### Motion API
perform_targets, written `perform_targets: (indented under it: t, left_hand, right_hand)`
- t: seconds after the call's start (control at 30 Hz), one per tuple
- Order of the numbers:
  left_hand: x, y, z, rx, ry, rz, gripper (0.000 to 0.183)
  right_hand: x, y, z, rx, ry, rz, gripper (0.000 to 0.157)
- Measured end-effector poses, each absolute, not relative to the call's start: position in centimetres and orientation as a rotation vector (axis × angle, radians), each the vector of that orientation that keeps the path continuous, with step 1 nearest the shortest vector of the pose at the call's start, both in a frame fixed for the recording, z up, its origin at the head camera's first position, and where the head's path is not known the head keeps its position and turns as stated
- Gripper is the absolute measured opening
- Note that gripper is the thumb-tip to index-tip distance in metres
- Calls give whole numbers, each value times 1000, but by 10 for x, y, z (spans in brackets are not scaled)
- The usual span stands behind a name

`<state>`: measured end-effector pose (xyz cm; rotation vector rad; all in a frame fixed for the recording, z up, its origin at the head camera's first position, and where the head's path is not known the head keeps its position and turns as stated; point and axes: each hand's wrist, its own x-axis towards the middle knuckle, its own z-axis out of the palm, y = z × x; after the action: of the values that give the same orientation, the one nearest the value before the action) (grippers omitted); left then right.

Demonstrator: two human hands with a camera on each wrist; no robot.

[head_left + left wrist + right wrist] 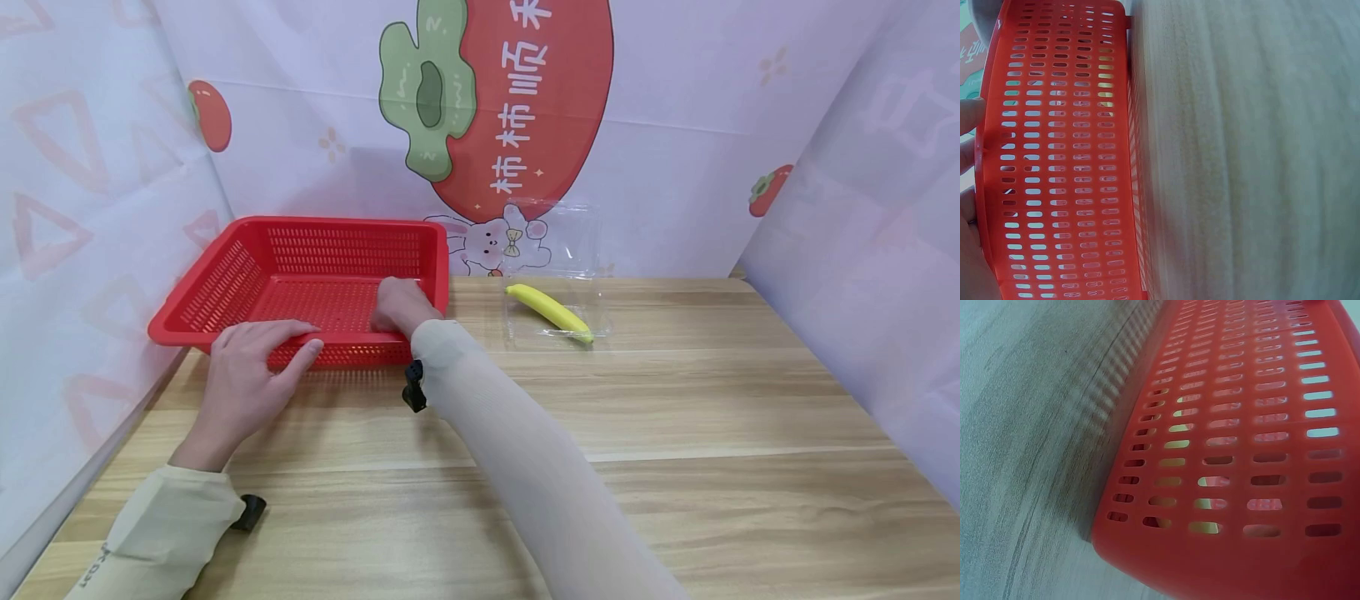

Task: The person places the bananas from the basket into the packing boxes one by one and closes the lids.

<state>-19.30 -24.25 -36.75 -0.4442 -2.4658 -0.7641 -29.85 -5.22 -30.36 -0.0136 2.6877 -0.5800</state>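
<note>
A red plastic basket [345,223] with slotted walls stands at the left of the table. My left hand [251,367] holds its near rim, fingers over the edge and thumb at the front. My right hand [401,307] reaches over the same rim into the basket's near right corner; its fingers are hidden from the head view. Through the slots, both wrist views show something yellow [1105,75] low inside near that hand; its kind and whether the hand holds it cannot be made out. Right of the basket, a yellow banana [551,311] lies in a clear plastic clamshell box [602,312].
The clamshell's lid [555,237] stands up against the back cloth. Patterned white cloth [675,192] walls the table at the back and both sides. Bare wooden tabletop [712,417] stretches to the right and in front.
</note>
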Motion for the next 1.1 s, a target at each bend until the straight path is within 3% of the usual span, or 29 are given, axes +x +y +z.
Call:
perform_targets:
  t: [0.27,0.5,0.73,1.1]
  left_hand:
    - [-194,-240,-366,-441,-2477,-762,28]
    - [-193,-241,-367,-445,-2485,-761,28]
    - [-192,-239,-368,-442,-2485,-761,28]
    - [-191,-239,-369,-450,-2471,-757,27]
  right_hand:
    - [-299,-50,-304,-38,2693,-513,18]
    - [-300,-48,-311,-83,2745,-565,19]
    - [-302,-44,-325,-165,2823,-633,11]
    - [-302,-47,-326,-73,2861,-674,23]
